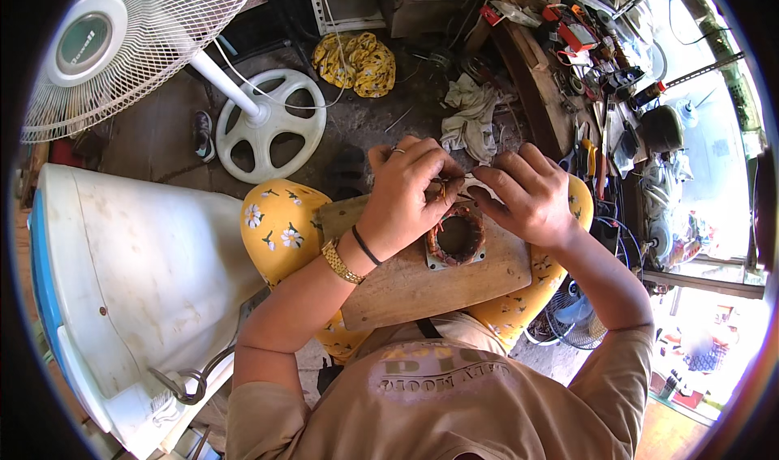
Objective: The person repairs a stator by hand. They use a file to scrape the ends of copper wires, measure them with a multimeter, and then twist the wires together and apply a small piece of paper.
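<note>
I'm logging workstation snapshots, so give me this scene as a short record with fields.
Left hand: pinching thin copper-coloured wire
Right hand: fingers bent, near the left; anything held is too small to tell
Work surface: wooden board across the person's lap
On board: wound coil ring, open in the middle
Left side: white fan; large white casing
Floor ahead: yellow flowered cloth
Right side: cluttered bench

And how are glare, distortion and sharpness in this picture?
Head view: glare washes out the far right, beyond the brown wooden workbench; head view: straight edges bend near the black rim; head view: thin orange strands at the bare left hand look unclear.
</note>
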`<state>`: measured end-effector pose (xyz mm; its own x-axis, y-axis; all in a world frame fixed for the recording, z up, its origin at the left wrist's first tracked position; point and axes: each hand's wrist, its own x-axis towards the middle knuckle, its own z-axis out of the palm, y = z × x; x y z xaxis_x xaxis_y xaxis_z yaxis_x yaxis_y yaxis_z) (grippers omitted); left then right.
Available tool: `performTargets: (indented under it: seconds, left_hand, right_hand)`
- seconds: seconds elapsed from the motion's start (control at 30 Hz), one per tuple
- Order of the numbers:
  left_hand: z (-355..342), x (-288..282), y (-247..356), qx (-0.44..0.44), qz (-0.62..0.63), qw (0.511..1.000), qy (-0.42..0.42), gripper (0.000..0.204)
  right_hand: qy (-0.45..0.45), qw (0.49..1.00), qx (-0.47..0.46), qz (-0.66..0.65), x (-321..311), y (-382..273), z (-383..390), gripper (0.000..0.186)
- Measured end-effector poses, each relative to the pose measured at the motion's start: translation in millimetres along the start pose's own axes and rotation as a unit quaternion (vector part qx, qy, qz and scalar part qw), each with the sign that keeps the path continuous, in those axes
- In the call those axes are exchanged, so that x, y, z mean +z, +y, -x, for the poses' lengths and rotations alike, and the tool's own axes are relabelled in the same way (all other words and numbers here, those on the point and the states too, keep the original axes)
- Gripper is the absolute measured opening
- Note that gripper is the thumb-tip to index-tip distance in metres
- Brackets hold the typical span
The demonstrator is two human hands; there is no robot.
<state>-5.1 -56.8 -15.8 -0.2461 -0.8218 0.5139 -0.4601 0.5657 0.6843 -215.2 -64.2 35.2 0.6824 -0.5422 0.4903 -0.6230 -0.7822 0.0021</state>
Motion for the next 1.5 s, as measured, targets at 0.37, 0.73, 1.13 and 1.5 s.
performTargets:
  seconds: [0.37, 0.73, 1.13, 1.5]
  left_hand:
    - [1, -2, 0, 0.072, -0.061, 0.995, -0.015, 0.019]
    - [1, -1, -1, 0.016, 0.003, 1.000, -0.025, 0.013]
    - [0, -2, -1, 0.044, 0.036, 0.998, -0.041, 0.018]
    - [0, 3, -5, 0.014, 0.061, 0.998, -0.026, 0.014]
  right_hand:
    - [-0.171, 0.824, 0.371, -0.393, 11, -2, 3, 0.014]
    - [-0.069, 0.997, -0.026, 0.017, -10, 11, -5, 0.026]
    - [-0.182, 0.749, 0.430, -0.471, 6, 4, -1, 0.008]
    - [-0.052, 0.999, -0.003, -0.009, -10, 12, -5, 0.018]
